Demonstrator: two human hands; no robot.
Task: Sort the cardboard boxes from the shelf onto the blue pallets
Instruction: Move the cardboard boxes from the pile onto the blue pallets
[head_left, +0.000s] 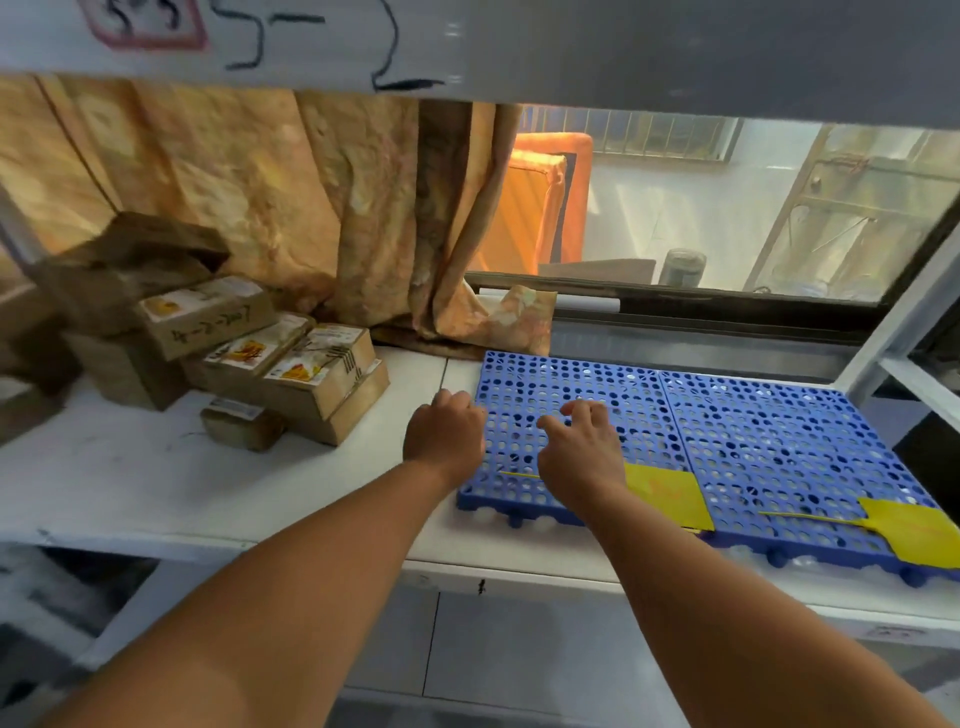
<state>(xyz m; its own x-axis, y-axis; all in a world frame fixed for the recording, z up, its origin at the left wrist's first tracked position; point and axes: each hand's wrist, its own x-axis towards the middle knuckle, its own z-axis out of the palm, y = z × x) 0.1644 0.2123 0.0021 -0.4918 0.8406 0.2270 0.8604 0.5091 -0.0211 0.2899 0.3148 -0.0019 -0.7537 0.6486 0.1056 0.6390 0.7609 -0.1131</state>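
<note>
Far left of the frame, the cardboard boxes (291, 374) sit in a loose heap on the white shelf (130, 478), several carrying white-and-yellow labels, one small box lying alone just in front of the pile. Behind them hangs a creased orange-tan curtain (311, 208).

Moving to centre, the left hand (444, 439) is right at the left edge of the left blue pallet (566, 384). Its knuckles are up and its fingers bend away out of sight, so I cannot tell whether they grip that edge. There is no box in it.

Just beside it, the right hand (582, 457) is over that same pallet with its fingers spread apart and loosely bent, holding nothing. A yellow card (670, 493) lies on the pallet's near right corner, partly under the wrist.

Further right, the right blue pallet (779, 441) butts against the first. It is bare of boxes, with a second yellow card (919, 535) at its near edge. Both pallets sit well apart from the box pile. In the upper right, a window (701, 208) glows bright.
</note>
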